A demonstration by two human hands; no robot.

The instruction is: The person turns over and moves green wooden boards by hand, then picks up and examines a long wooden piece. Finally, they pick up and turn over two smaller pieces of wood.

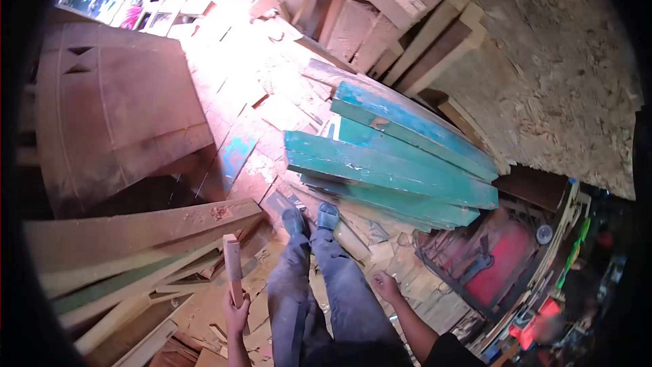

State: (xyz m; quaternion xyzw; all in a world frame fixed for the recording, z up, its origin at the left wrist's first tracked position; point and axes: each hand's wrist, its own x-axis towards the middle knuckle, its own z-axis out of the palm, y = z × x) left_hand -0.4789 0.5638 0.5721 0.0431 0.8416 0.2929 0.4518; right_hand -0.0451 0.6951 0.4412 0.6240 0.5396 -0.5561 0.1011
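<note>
While the left hand [236, 317] stands at 7 o'clock, its grip is wrapped round a short wood offcut [233, 266] held upright; looks like the carry step. Right hand [386, 286] at 5 o'clock seems loosely curled and empty, though blurred. Green-painted planks [390, 170] lie stacked ahead; next move needs careful footing over scrap-strewn floor [407, 278].

Teal-green, paint-worn planks [390, 166] stacked at 2 o'clock; pale reddish wood piece [233, 265] at 7 o'clock; grey-blue trousers [326, 299] at 6 o'clock; red machine [499, 265] at 4 o'clock; tan sawdust floor [564, 75].
</note>
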